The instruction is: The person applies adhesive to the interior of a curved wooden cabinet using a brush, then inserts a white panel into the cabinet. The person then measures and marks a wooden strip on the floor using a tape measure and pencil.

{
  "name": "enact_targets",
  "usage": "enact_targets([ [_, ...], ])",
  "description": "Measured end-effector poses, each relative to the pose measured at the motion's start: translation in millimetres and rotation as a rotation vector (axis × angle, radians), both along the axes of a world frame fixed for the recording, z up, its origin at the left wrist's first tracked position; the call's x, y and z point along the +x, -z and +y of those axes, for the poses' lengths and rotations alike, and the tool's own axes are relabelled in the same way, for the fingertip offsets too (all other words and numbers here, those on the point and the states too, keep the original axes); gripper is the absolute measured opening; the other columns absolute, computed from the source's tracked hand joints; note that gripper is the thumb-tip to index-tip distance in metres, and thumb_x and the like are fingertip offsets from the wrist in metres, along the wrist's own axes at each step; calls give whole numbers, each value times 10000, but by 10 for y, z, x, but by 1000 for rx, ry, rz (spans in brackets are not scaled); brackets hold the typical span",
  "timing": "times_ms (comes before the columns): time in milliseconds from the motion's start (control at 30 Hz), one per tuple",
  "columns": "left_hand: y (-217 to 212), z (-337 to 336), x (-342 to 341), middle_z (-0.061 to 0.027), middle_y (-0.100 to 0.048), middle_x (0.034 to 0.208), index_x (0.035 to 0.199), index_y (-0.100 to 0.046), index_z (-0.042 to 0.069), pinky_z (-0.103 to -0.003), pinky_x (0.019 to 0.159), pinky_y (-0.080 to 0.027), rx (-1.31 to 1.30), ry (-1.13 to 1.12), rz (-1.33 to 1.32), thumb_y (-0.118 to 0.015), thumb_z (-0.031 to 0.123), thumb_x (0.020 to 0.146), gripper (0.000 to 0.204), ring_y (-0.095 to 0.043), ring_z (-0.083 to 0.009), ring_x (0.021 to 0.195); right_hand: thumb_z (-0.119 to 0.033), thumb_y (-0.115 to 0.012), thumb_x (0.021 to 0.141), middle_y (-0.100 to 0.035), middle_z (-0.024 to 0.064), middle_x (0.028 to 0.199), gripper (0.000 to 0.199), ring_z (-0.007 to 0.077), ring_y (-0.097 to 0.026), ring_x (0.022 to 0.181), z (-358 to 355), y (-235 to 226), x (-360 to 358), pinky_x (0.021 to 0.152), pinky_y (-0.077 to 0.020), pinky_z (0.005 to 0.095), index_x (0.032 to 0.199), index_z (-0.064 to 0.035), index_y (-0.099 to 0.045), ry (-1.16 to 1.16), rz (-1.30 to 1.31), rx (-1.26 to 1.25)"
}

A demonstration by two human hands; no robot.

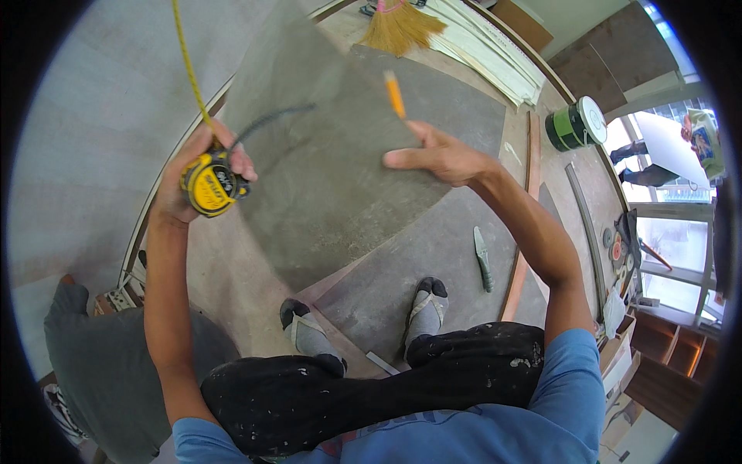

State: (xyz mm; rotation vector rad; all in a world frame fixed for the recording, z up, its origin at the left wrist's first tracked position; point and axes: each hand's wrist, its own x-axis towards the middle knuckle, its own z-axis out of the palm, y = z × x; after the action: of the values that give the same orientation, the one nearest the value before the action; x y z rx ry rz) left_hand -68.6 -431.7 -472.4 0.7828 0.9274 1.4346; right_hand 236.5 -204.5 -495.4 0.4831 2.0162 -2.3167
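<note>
My left hand (192, 172) is closed around a yellow and black tape measure (212, 185). Its yellow blade (185, 62) runs upward out of view, and a dark strap (270, 118) swings loose, blurred. A large grey stone-look panel (317, 185) stands tilted between my hands, smeared by motion. On its right edge my right hand (448, 158) is closed, thumb on the near face and fingers partly hidden. An orange pencil (395, 94) sticks up from those fingers.
More grey panels (410, 240) lie on the floor near my feet, with a green-handled knife (483, 259) on one. A wooden strip (533, 166), a metal bar (585, 232), a bucket (576, 124) and loose tools are at right. A straw broom (398, 29) lies ahead; a draped grey cloth (131, 371) is at left.
</note>
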Motion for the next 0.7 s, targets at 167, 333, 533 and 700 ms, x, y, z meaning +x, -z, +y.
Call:
enact_targets([
  [167, -87, -102, -105, -125, -653, 823, 983, -581, 40, -394, 765, -587, 51, 88, 21, -459, 366, 1078, 360, -716, -272, 844, -288, -766, 934, -673, 108, 1249, 610, 192, -692, 1029, 403, 854, 312, 909, -572, 341, 1416, -6, -520, 115, -300, -258],
  [333, 140, -112, 24, -133, -674, 822, 985, -623, 31, -361, 716, -613, -324, 36, 195, -508, 395, 1062, 390, -733, -253, 813, -244, -799, 894, -732, 94, 1077, 423, 186, -718, 927, 405, 1907, 563, 830, -584, 340, 1213, 4, -672, 156, -593, -144],
  [533, 800, -158, 68, -67, -654, 920, 1009, -640, 44, -304, 738, -603, -518, 159, 215, -550, 393, 1060, 364, -727, -179, 858, -250, -888, 786, -607, 1, 834, 321, 130, -569, 772, 442, 2283, 510, 684, -459, 314, 888, -91, -628, 174, -555, 166],
  [700, 1390, -151, 239, -58, -648, 903, 1006, -640, 43, -312, 752, -590, -660, 253, 221, -522, 369, 1072, 353, -725, -192, 850, -187, -886, 732, -413, -37, 744, 507, 110, -381, 710, 404, 2146, 329, 612, -339, 335, 736, -142, -381, 251, -349, 529],
])
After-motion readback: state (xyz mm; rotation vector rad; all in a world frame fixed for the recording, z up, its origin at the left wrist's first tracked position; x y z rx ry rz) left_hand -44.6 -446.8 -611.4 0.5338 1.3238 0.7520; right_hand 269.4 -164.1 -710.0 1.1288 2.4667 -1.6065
